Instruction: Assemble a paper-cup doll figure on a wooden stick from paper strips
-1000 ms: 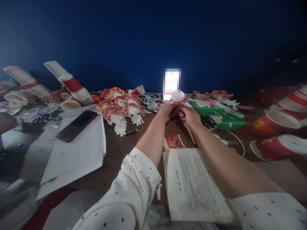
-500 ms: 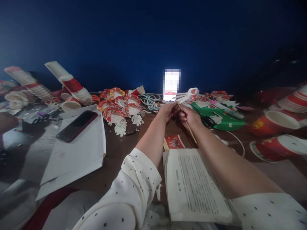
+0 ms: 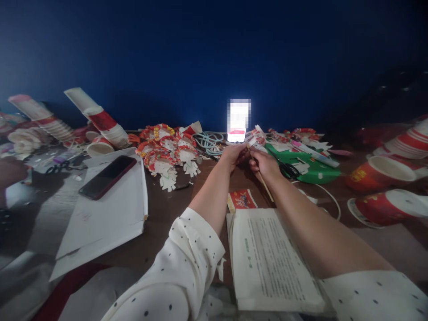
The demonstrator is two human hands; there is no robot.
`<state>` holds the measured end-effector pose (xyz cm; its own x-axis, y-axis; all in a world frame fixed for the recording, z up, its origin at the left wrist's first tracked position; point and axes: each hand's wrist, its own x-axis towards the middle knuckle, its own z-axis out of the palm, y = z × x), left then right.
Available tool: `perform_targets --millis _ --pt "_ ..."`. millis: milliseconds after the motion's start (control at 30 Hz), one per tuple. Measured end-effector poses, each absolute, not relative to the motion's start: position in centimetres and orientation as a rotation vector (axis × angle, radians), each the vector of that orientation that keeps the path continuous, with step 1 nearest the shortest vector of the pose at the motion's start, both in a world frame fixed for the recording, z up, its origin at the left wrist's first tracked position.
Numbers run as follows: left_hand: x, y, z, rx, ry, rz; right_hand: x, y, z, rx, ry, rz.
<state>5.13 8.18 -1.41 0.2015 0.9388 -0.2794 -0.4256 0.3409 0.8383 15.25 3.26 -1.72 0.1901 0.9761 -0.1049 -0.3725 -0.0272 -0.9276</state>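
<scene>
Brown tbl [image 3: 163, 218]: R hand [image 3: 266, 164] w/ snug grip on thin stick [image 3: 266, 189].

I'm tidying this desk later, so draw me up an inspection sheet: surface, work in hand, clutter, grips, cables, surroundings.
Surface: brown tabletop, with paper scraps on it.
Work in hand: thin stick, white paper piece by its upper end; whether they are joined, unclear.
Clutter: stacked cups, red-and-white paper crafts, black-handled scissors, dark phone on white sheets.
Grips: right hand closed around the stick; left hand close by, exact hold hidden.
Cables: coiled pale-blue cord; white cord at right.
Surroundings: dark-blue backdrop; lit screen.
</scene>
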Motion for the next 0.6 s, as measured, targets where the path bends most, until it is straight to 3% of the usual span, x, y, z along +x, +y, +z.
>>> perform_targets --millis 600 --pt "5.2 8.5 -1.7 0.848 1.025 1.047 15.2 3.6 -2.7 -1.253 -0.878 1.034"
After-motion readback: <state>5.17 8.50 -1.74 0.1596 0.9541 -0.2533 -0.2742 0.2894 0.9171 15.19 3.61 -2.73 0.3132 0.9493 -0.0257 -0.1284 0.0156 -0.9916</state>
